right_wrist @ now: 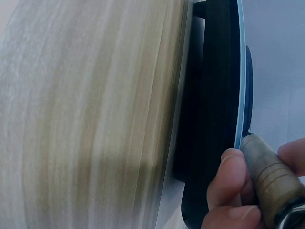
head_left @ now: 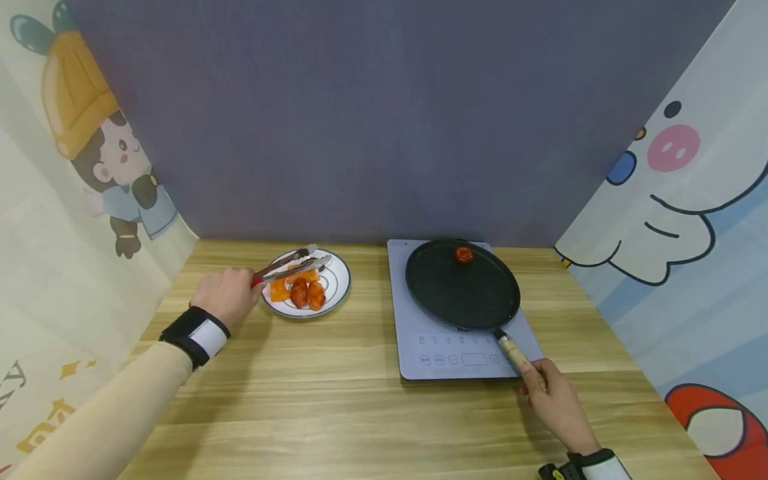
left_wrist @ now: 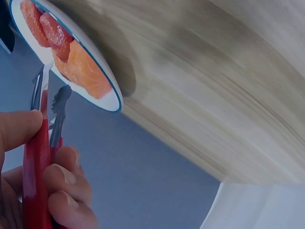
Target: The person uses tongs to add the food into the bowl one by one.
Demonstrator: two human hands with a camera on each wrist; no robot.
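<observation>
My left hand point(head_left: 225, 297) holds metal tongs point(left_wrist: 37, 171) by their red handles, thumb on one side and curled fingers on the other. The tongs reach over a white plate point(head_left: 342, 280) with a blue rim; their tips are apart with no food between them. On the plate lie two reddish-brown pieces of food point(head_left: 299, 293) and orange pieces point(head_left: 279, 290), partly behind the tongs. My right hand point(head_left: 555, 400) grips the wooden handle point(right_wrist: 271, 179) of a flat black frying pan point(head_left: 462, 297). One reddish-brown piece point(head_left: 463, 255) sits near the pan's far edge.
Under the pan is a grey induction cooktop point(head_left: 414, 333), its touch panel facing me. Plate and cooktop stand on a wood-grain table point(head_left: 336, 407), plate to the left. A dark grey panel point(head_left: 384, 120) rises behind, with cartoon-printed curtains point(head_left: 690, 220) at both sides.
</observation>
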